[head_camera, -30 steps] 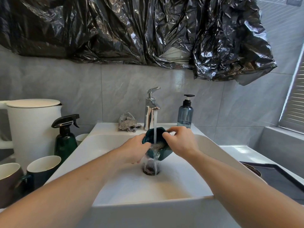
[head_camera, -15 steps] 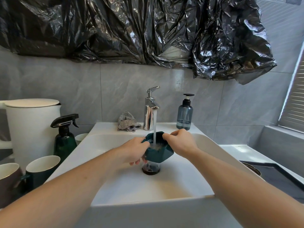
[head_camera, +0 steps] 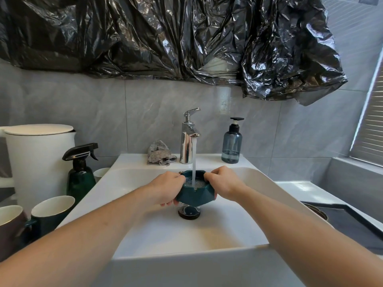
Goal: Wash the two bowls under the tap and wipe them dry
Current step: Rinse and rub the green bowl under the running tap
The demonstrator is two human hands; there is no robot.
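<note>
Your left hand (head_camera: 165,188) and right hand (head_camera: 224,183) grip the dark teal bowl (head_camera: 195,195) by opposite sides of its rim, upright between them above the sink (head_camera: 165,235) drain. Beyond, the tap (head_camera: 187,141) pours water straight into it.

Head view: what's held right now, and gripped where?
The dark green bowl, under the tap's stream: left hand grips its left rim and side, right hand its right rim.

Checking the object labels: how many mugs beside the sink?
2, both bottom left of the basin: a brown mug at the frame edge and a dark green mug beside it. More may lie out of frame.
</note>
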